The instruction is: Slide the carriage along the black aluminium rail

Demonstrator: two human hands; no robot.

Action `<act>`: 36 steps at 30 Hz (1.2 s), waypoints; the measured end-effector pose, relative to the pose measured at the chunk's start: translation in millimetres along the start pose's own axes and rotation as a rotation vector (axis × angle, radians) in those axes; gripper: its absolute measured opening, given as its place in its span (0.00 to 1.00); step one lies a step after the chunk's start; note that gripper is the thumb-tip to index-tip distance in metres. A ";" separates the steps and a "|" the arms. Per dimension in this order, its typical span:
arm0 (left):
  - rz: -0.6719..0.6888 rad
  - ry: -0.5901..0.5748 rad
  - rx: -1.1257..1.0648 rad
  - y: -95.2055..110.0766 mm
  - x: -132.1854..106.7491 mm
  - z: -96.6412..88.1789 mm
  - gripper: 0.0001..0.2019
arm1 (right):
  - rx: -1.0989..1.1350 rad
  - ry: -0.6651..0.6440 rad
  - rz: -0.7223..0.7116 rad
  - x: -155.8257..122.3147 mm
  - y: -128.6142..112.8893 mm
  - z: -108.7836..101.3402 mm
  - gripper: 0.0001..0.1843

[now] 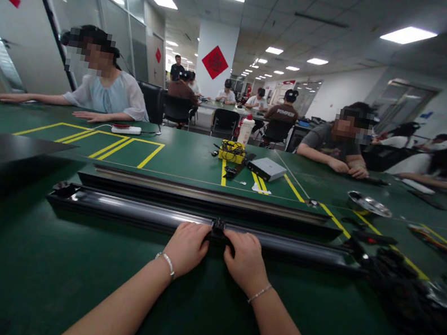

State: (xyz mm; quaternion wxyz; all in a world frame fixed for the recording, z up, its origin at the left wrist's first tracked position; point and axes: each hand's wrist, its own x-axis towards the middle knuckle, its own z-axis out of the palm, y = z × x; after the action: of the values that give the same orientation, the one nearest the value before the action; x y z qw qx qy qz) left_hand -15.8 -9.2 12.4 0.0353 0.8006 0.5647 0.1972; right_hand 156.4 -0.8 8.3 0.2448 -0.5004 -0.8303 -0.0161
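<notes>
A long black channel-shaped bar (122, 206) lies crosswise on the green table in front of me. My left hand (187, 248) is closed over its near edge, left of the middle, with the fingers on top. Just right of the middle, my right hand (246, 258) grips the same bar in a similar way. A small black block (219, 226) sits on the bar between my hands, close to the fingertips of both. My thumbs are bent near the bar's front side, and part of each grip is hidden.
Behind lies another long dark bar (202, 193). A dark panel (7, 151) is at the left; a heap of black parts (402, 300) and a metal bowl (369, 204) are at the right. A yellow box (232, 151) and grey box (267, 168) stand farther back, with people seated around.
</notes>
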 end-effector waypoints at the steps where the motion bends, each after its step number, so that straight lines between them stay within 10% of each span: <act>1: -0.004 -0.003 -0.003 0.2 0.1 -0.3 0.12 | -0.004 0.002 0.001 -0.1 0.2 0.5 0.17; 36: -0.037 -0.009 -0.053 -0.6 1.8 -2.4 0.15 | 0.032 0.046 0.032 2.7 3.0 4.6 0.13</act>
State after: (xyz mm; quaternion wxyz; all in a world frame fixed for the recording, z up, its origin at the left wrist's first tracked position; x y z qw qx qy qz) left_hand -16.6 -7.7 14.9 0.0626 0.7898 0.5737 0.2078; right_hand 156.1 4.2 4.8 0.2723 -0.5092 -0.8164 -0.0104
